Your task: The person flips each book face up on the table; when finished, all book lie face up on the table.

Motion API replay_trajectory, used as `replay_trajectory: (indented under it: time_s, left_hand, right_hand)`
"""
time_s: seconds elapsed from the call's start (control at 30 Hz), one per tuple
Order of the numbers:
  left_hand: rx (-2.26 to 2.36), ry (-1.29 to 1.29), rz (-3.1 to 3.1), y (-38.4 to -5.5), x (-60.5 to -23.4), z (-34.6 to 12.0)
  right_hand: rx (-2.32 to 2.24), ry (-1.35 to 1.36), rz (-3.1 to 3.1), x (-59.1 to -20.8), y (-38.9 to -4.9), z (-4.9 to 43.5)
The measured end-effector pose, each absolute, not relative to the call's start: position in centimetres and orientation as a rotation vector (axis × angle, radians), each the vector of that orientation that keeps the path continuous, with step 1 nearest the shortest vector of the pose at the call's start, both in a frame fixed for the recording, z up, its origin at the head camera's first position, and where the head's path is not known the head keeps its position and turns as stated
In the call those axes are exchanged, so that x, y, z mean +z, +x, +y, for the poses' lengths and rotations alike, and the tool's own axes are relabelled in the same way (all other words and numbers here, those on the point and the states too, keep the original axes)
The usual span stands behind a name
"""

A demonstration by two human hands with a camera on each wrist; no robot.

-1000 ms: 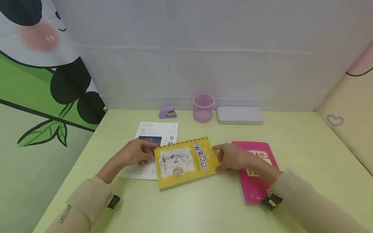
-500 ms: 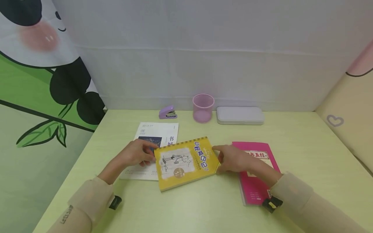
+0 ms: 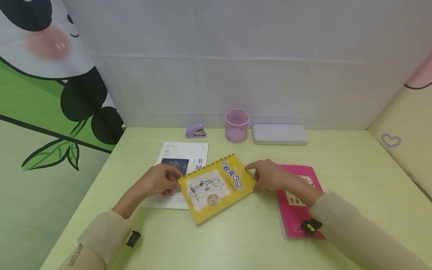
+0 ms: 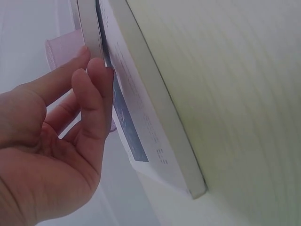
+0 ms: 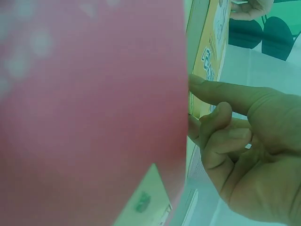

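Note:
A yellow comic-style book (image 3: 216, 189) lies slanted in the middle, overlapping the white book (image 3: 185, 150). My left hand (image 3: 158, 180) holds its left edge near the upper corner with thumb and fingertips. At the right edge my right hand (image 3: 270, 175) holds the yellow book between thumb and index finger, the other fingers curled in. In the left wrist view, the left hand (image 4: 61, 132) has its fingertips against the book's page edge (image 4: 90, 28). The right wrist view has the right hand (image 5: 254, 150) at the yellow book's end (image 5: 200, 70), partly hidden by a pink cover.
A pink book (image 3: 293, 221) lies under the right forearm. Along the back stand a purple stapler (image 3: 195, 130), a pink cup (image 3: 237, 126) and a pale flat case (image 3: 279, 134), before a white cloth backdrop (image 3: 216, 75).
The yellow book has turned anticlockwise between the hands, its right end moving away and its near left corner shifting right and nearer. The right hand has moved slightly away from the person.

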State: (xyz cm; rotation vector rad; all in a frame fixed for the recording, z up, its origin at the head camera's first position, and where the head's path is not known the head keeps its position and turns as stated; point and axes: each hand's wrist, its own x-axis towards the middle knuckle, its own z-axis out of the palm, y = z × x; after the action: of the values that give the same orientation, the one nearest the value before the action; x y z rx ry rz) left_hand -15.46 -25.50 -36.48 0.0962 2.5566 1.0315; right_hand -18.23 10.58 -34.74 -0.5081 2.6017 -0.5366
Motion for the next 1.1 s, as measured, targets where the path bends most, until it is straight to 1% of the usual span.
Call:
replay_trajectory:
  time_s: [0.37, 0.8, 1.1]
  left_hand:
    - [0.984, 0.093, 2.567, -14.5, -36.3, -25.5]
    - [1.025, 0.124, 2.543, -13.7, -36.3, -25.1]
    - [1.036, 0.214, 2.520, -13.3, -36.1, -24.3]
  right_hand:
    - [-0.499, -0.538, 2.685, -34.7, -20.1, 10.8]
    - [-0.590, -0.418, 2.771, -35.1, -21.1, 11.1]
    - [-0.559, -0.491, 2.874, -35.4, -21.4, 11.4]
